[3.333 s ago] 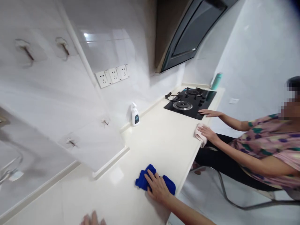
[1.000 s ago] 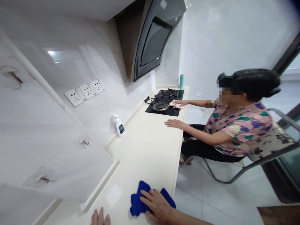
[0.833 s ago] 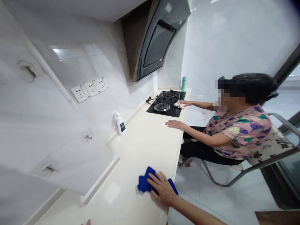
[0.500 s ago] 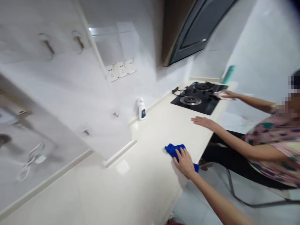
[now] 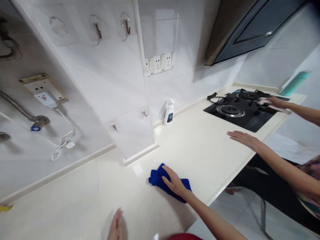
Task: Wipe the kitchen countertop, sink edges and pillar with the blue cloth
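My right hand (image 5: 174,182) presses down on a crumpled blue cloth (image 5: 160,180) that lies on the cream countertop (image 5: 132,206). Its fingers are over the cloth, and some of the fabric sticks out on both sides. At the bottom edge of the view is my left hand (image 5: 116,226), seen partly from the side, fingers stretched out at the counter and holding nothing. A white spray bottle (image 5: 169,115) with a dark label stands upright against the wall, beyond the cloth.
A co-worker's hand (image 5: 242,139) rests on the counter at right; the other holds a pale cloth (image 5: 266,102) on the black gas stove (image 5: 246,111). A teal cylinder (image 5: 296,83) stands behind. Hooks, sockets (image 5: 157,64) and a white cable (image 5: 66,140) are on the wall.
My right hand and the blue cloth have slid left and nearer along the counter. My left hand has come into view at the bottom. The view has turned left.
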Demonstrator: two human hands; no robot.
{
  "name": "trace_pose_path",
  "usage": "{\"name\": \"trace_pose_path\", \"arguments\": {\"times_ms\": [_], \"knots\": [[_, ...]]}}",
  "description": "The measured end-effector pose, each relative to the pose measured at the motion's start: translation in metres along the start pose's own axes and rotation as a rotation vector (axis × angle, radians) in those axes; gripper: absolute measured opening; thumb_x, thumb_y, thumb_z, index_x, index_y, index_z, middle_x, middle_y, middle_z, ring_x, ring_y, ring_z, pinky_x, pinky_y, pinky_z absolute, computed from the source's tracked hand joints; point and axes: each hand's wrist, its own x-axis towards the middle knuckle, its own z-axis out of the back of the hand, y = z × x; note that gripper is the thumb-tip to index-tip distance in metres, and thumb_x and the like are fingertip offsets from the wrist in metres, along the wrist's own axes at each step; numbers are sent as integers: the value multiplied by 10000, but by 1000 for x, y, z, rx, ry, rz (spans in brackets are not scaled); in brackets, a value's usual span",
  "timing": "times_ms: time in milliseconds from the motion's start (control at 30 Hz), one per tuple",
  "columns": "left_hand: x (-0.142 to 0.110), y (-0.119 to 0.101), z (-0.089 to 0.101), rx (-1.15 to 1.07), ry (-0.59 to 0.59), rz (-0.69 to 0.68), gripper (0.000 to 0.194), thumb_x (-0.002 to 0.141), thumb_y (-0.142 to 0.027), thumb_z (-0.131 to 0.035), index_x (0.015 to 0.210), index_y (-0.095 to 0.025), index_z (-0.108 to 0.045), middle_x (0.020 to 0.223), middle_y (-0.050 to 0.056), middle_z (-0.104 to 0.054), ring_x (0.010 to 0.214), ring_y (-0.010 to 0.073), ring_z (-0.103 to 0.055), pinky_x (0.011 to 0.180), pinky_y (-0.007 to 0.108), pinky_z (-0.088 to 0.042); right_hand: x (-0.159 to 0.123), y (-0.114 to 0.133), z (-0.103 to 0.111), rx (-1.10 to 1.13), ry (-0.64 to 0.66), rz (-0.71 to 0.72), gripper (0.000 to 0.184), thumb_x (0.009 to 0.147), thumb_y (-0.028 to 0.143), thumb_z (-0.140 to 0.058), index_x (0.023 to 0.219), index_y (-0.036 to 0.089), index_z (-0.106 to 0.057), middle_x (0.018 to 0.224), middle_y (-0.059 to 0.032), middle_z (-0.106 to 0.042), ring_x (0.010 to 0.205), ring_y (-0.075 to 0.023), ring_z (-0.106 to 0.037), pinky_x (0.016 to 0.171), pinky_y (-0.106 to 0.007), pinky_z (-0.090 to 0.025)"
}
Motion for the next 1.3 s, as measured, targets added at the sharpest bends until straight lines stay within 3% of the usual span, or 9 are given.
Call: {"name": "trace_pose_path", "arguments": {"times_ms": [100,200,433,533,667,767,900,1100,1300], "knots": [[-18,-42,-38,-164,426,40,691,860,-670,-373,1347,-206,-528,1216,95,-702,1154,229,-638,1079,394,-473,23,13,10,3,150,-154,735,852,384,-543,1514,151,-326,1522,-160,-412,1398,-298,-382,1142,-485,-347],[-23,-65,-68,-214,633,-22,740,812,-722,-440,1296,-178,-574,1166,127,-714,1019,227,-678,976,388,-525,38,34,10,1,293,-162,852,717,320,-666,1497,157,-362,1472,-179,-464,1339,-349,-433,1108,-503,-352],[-10,-74,-96,-386,671,221,1150,555,-844,-635,1384,-71,-447,1183,232,-679,954,269,-681,934,432,-525,30,73,12,173,433,-284,273,673,263,-661,915,142,-698,910,-122,-722,919,-311,-664,822,-403,-497],[-18,-84,-98,-561,700,99,1028,577,-706,-759,1388,-145,-468,1320,208,-619,1161,289,-619,1035,420,-474,17,91,28,405,435,-314,293,838,415,-540,923,172,-681,843,-50,-715,801,-216,-661,690,-298,-502],[-24,-106,-85,-471,779,-30,721,657,-623,-759,1171,-130,-647,1198,173,-695,1116,319,-635,1028,451,-484,6,121,56,1086,178,-472,433,847,560,-581,1026,173,-654,861,-42,-702,780,-193,-636,699,-302,-506],[-12,-117,-64,-346,742,-52,619,718,-631,-703,1056,-112,-681,1055,160,-741,993,308,-673,951,442,-526,7,128,75,1223,-12,-443,451,786,567,-682,1025,184,-667,919,-42,-701,845,-204,-628,775,-323,-504],[24,-118,-39,-335,697,-90,629,753,-613,-670,1176,-150,-617,1094,132,-739,1010,259,-686,932,382,-545,5,100,76,850,-138,-397,446,819,594,-604,1003,191,-652,859,-36,-675,822,-219,-614,782,-357,-512],[79,-88,-13,-37,237,-69,713,714,-660,-565,1218,-155,-564,1315,181,-620,1118,305,-642,1033,500,-495,-15,31,41,143,-368,-307,557,913,457,-403,1380,157,-447,1279,-190,-551,1148,-323,-567,936,-491,-502],[76,-39,11,181,-52,-168,791,785,-567,-392,1324,1,-508,1494,267,-408,1462,336,-285,1245,491,-187,-41,42,1,-130,-144,-132,615,943,401,-413,1515,196,-321,1519,-174,-397,1409,-393,-326,1134,-653,-251]]}}
